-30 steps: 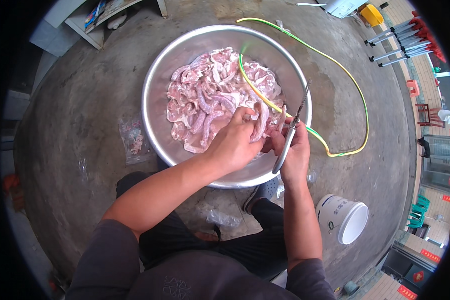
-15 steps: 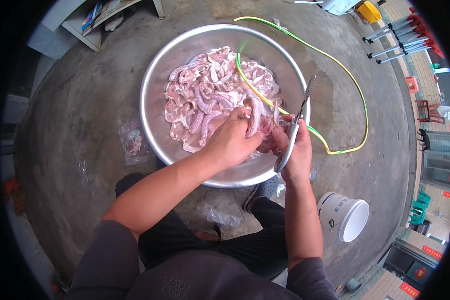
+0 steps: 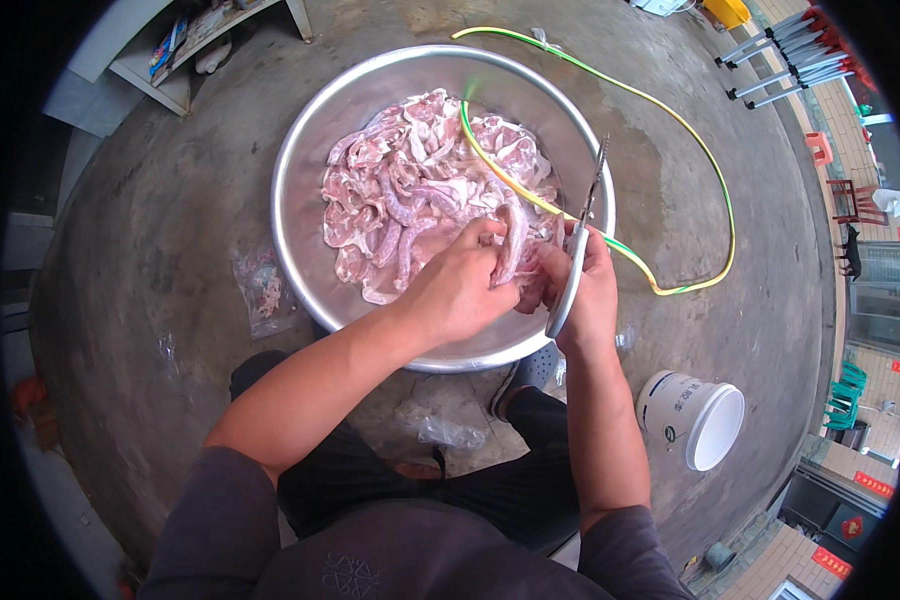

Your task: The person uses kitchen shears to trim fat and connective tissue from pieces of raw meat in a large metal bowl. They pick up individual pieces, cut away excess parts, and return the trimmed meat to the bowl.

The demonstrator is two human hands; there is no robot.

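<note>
Left hand (image 3: 462,282): fingers clamped on a pale pink meat piece (image 3: 513,243), positioned over the near right part of the metal basin (image 3: 283,190). Right hand (image 3: 592,305): fingers curled, gripping a grey-handled bladed tool (image 3: 567,292), fingertips at the meat; the gap between these fingertips is hidden.

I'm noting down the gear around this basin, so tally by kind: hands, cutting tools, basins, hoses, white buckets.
Hands: 2 (left hand, right hand)
Cutting tool: 1
Basin: 1
Hose: 1
White bucket: 1
Total: 6
</note>
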